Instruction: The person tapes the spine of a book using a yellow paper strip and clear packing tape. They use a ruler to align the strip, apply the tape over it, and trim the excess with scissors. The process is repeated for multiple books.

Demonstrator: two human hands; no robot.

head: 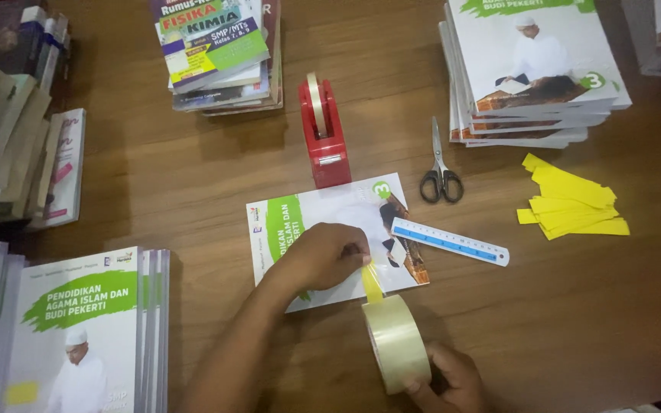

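Your left hand (323, 256) lies knuckles up on the book (330, 237) in the middle of the table (193, 183), fingers curled and pinched down onto the loose end of a tape strip (372, 281), pressing it against the cover near the book's lower edge. Your right hand (449, 378) sits at the bottom of the view, fingers wrapped closed around the tape roll (395, 344), which stands on edge just below the book. The strip runs taut from the roll up to your left fingertips.

A ruler (450, 242) rests slantwise with one end on the book's right side and the other on the wood. A red tape dispenser (323, 130) stands touching the book's top edge. Scissors (441, 172) lie shut to the right of the dispenser, and yellow paper strips (571, 203) lie in a loose heap farther right. Book stacks (529, 69) sit at the corners of the table, well apart from your hands.
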